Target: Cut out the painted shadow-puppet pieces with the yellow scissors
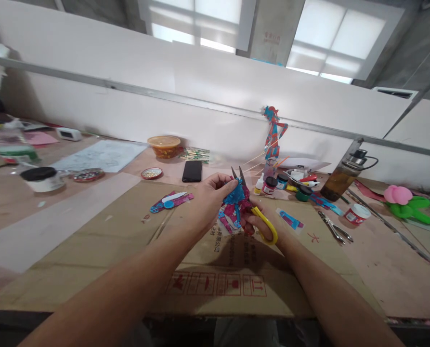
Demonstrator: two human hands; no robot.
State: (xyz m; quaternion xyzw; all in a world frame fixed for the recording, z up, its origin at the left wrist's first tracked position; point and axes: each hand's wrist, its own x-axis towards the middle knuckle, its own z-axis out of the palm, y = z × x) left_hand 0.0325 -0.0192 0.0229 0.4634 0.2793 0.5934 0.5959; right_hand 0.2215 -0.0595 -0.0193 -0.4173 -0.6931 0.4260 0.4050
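My left hand (pixel 212 195) pinches a painted blue, pink and red cut-out piece (pixel 232 207) and holds it up over the flattened cardboard sheet (pixel 128 241). My right hand (pixel 260 221) grips yellow-handled scissors (pixel 263 222). Their dark blades stand open and point up just above the piece. Both hands meet at the middle of the view, a little above the cardboard.
More painted cut-outs (pixel 171 200) lie on the cardboard to the left, another (pixel 290 220) to the right. A black phone (pixel 192 170), orange bowl (pixel 163 146), paint jars (pixel 270 185), pliers (pixel 333 227), a bottle (pixel 343 180) and a standing painted figure (pixel 272 132) are behind.
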